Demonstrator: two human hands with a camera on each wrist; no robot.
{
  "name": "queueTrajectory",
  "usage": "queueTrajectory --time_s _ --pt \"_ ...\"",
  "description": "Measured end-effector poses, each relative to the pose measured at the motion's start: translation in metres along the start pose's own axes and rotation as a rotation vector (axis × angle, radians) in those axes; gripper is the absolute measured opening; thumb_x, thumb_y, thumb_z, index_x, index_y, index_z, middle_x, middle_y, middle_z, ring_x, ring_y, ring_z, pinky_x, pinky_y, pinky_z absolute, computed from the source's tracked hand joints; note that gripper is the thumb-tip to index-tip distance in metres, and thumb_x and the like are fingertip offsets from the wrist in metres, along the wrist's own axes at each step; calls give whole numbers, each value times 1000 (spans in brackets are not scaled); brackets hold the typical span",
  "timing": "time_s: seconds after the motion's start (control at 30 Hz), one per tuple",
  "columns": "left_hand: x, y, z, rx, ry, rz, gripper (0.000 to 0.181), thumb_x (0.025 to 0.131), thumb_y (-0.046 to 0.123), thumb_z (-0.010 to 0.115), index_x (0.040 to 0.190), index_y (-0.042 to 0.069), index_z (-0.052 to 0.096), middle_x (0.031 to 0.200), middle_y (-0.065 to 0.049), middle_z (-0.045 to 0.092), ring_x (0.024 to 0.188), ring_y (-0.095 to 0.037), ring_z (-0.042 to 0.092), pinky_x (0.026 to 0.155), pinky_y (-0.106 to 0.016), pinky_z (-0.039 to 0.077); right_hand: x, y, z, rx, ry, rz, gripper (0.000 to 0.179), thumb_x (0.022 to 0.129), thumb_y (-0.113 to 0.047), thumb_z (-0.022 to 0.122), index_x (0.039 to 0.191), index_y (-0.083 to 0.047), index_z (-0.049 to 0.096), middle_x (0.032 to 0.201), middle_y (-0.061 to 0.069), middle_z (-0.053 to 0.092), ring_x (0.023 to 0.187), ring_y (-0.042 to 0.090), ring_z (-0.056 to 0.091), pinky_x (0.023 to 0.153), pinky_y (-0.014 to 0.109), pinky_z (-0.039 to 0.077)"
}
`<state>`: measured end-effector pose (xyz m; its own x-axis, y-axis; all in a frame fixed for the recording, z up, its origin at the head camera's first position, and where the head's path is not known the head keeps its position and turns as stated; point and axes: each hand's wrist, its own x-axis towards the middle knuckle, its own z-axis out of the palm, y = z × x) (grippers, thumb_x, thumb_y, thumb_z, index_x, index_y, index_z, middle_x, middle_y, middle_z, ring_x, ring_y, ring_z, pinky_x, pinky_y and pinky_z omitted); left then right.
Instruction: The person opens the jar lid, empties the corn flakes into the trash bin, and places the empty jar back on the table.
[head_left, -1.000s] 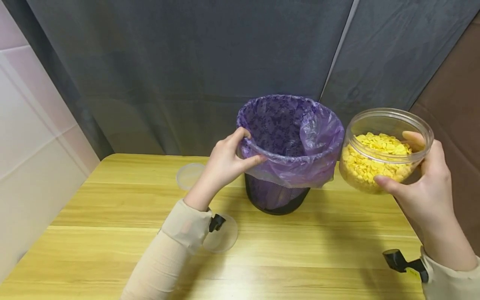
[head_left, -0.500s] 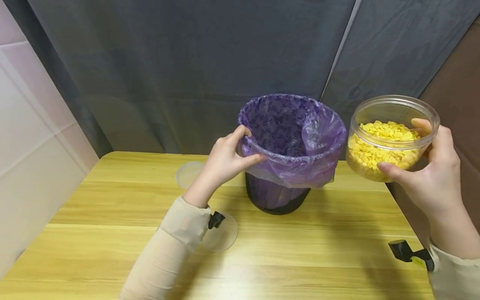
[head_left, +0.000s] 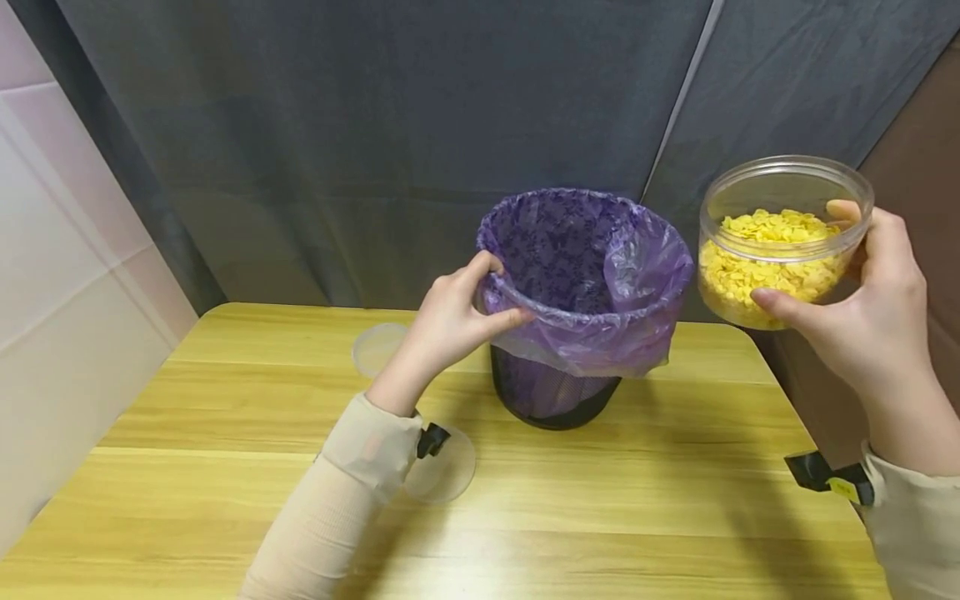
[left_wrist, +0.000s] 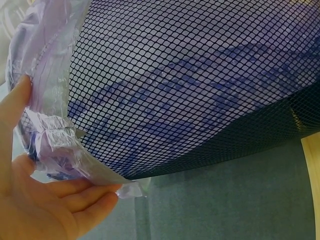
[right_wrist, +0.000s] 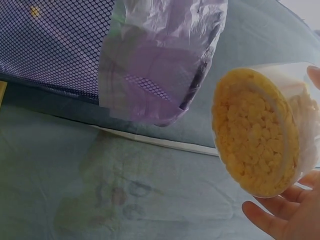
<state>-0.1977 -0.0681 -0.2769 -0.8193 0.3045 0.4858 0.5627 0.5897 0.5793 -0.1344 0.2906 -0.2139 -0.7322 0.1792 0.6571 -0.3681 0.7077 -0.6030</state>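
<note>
A black mesh trash bin (head_left: 557, 408), lined with a purple plastic bag (head_left: 645, 258) folded over its rim, stands on the table. My left hand (head_left: 453, 321) pinches the bin's rim through the bag on the near left side; the left wrist view shows its fingers at the folded bag edge. To the right of the bin, my right hand (head_left: 881, 312) holds up a clear round plastic jar (head_left: 787, 179) without a lid. Yellow flakes (head_left: 776, 242) fill about half of the jar, and they show through its bottom in the right wrist view. The jar is nearly upright, slightly tilted.
Two translucent round discs lie on the wooden table (head_left: 225, 483): a far disc (head_left: 377, 348) behind my left forearm and a near disc (head_left: 442, 467) partly under the wrist mount. A grey curtain (head_left: 337, 150) hangs behind the table.
My right hand has raised the jar of yellow flakes and shifted it a little to the right, away from the bin. My left hand keeps its grip on the rim.
</note>
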Motion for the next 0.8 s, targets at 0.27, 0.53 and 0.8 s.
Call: queueTrajectory --time_s 0.27,0.53,0.8 --pt "0 -1 1 4 -5 5 47 77 44 78 105 19 50 67 -2 43 59 -17 41 54 -33 37 10 -2 0 -85 -3 -66 89 57 -5 88 136 -15 48 107 -23 39 88 -3 37 78 16 27" --pt "-1 -2 1 11 -4 2 47 76 43 79 105 19 50 67 -2 43 60 -18 41 55 -34 37 20 -4 -1 -119 -34 -51 89 60 -10 90 137 -15 46 107 -23 37 90 -4 37 79 16 28" --pt "0 -2 1 13 4 8 48 76 43 79 104 19 49 67 -3 44 61 -18 42 55 -34 37 29 -8 2 -148 -52 -83 90 59 -11 91 137 -11 46 107 -25 34 94 -6 36 82 15 28"
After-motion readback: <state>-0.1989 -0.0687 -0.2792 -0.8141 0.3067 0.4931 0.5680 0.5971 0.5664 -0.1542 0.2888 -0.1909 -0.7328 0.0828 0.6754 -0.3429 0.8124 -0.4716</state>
